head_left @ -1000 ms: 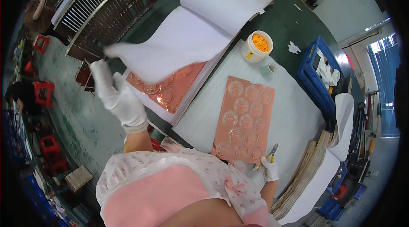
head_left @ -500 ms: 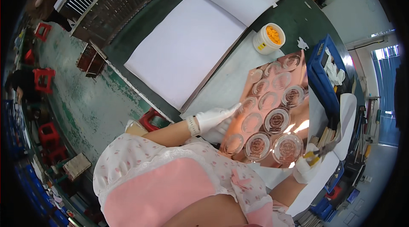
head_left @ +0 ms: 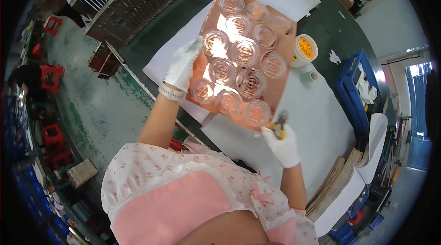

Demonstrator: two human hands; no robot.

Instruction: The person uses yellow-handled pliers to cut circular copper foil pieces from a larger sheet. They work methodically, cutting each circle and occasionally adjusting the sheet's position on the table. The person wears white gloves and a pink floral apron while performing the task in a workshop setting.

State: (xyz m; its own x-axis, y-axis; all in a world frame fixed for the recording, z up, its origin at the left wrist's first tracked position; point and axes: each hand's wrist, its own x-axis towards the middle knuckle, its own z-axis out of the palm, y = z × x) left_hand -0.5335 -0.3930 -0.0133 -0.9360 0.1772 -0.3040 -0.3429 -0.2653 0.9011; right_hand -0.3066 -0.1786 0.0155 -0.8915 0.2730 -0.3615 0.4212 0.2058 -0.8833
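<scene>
A shiny copper sheet (head_left: 278, 86), covered with several raised round embossed shapes, is held up tilted over the table. My left hand (head_left: 183, 65), in a white glove, grips its left edge; the fingertips are partly hidden behind the sheet. Near the lower right corner is my right hand (head_left: 285, 147), also gloved. It is closed around small pliers with yellow handles (head_left: 279, 128), and its fingers appear to touch that corner too. Beneath the sheet lie a white paper stack (head_left: 163, 59) and a pale work surface (head_left: 317, 111).
A white tub of orange-yellow bits (head_left: 301, 62) stands right of the sheet, beside a pale green roll (head_left: 310, 76). Farther right sits a blue tray (head_left: 342, 88) with white gloves. Worn papers (head_left: 333, 183) are stacked nearer. A slatted metal rack (head_left: 131, 22) stands far left; people work beyond.
The copper sheet has moved left and away from me, from the pale surface to above the paper stack. Both hands moved with it, and the green roll has come into view.
</scene>
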